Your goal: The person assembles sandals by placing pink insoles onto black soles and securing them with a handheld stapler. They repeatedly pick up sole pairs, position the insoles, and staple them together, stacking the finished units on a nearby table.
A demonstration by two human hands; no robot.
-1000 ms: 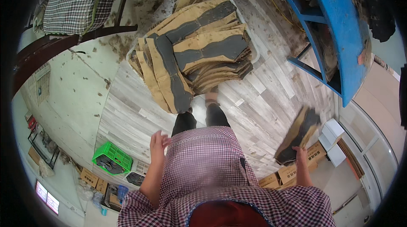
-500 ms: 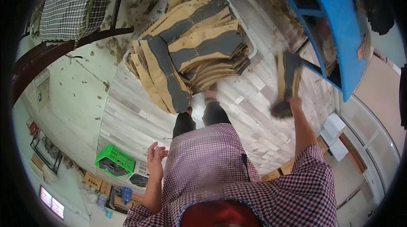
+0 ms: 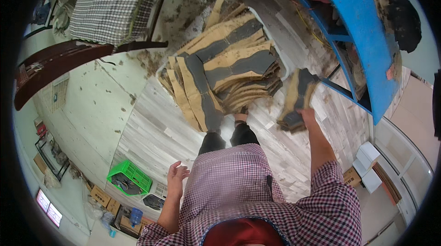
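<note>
My right hand [image 3: 307, 115] grips the near end of a tan-and-dark-grey cut sheet piece [image 3: 301, 89], slightly blurred, held to the right of a pile. Whether it is one layer or several I cannot tell. The pile of similar wavy-edged pieces [image 3: 243, 66] lies in a white-rimmed tub [image 3: 281, 58] in front of my feet. Some pieces lie crosswise and others slant toward me over the near edge. My left hand [image 3: 177, 173] hovers beside my checked apron, fingers loosely apart, holding nothing.
A blue cabinet or machine frame [image 3: 363, 30] stands at the right, with a chair [image 3: 112, 5] with a checked cushion at the upper left. A green crate [image 3: 131, 176] sits lower left, white boxes [image 3: 367, 159] at the right. Scraps and dust litter the floor.
My right hand has brought the sheet piece leftward, closer to the pile. My left hand stays open by the apron. The whole view has shifted a little.
</note>
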